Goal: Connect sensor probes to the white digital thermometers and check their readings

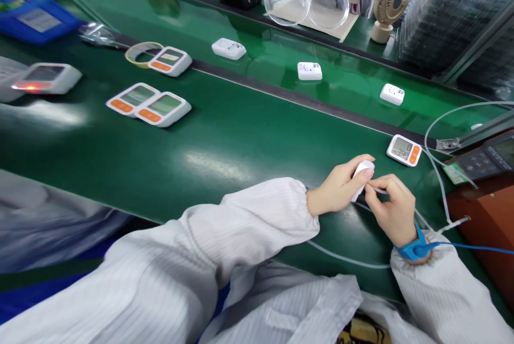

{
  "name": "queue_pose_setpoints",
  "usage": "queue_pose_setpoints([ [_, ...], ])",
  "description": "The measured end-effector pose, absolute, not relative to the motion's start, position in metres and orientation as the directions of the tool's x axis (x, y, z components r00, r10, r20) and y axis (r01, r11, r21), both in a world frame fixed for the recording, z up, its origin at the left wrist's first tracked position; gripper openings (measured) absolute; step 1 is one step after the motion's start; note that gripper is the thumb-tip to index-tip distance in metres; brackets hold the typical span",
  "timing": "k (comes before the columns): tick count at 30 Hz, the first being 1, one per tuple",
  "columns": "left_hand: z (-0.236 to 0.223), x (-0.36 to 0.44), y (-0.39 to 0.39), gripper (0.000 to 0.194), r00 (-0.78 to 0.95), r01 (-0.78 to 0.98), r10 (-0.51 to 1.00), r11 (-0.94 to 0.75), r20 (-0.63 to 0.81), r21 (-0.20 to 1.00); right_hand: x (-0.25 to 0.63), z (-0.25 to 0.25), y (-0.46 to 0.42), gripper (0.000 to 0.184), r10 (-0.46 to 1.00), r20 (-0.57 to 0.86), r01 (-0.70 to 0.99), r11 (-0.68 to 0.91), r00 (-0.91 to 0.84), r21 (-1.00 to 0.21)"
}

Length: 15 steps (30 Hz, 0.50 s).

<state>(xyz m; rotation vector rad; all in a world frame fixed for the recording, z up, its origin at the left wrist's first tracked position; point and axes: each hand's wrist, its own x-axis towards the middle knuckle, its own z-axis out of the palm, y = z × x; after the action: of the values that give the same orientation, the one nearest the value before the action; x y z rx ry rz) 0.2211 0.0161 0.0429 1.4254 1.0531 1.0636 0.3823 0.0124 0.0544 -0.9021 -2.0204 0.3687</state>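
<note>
My left hand (341, 186) is closed round a small white monitor (363, 173), tilted on edge so that its screen does not show. Against the near side of this monitor, my right hand (391, 207) pinches the end of a thin white tube (379, 190). The exact joint between tube and monitor is hidden by my fingers. A blue wrist strap (415, 247) circles my right wrist. Just beyond my hands lies another white monitor (405, 150) with orange buttons and digits on its lit screen.
Two monitors (148, 104) lie side by side at left, with another monitor (171, 61) by a tape roll (144, 54). White units (228, 48) sit along the green belt (265, 74). At right are a dark meter (490, 157), a brown box (485, 221) and looping tubing (437, 173).
</note>
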Motion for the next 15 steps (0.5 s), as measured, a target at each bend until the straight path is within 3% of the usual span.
queue_pose_setpoints([
  [15,0.0404,0.2226,0.0191,0.053,0.205,-0.054,0.978,-0.009,0.020,0.998,0.3831,0.0542,0.0131,0.009,0.706,0.639,0.489,0.692,-0.304,-0.532],
])
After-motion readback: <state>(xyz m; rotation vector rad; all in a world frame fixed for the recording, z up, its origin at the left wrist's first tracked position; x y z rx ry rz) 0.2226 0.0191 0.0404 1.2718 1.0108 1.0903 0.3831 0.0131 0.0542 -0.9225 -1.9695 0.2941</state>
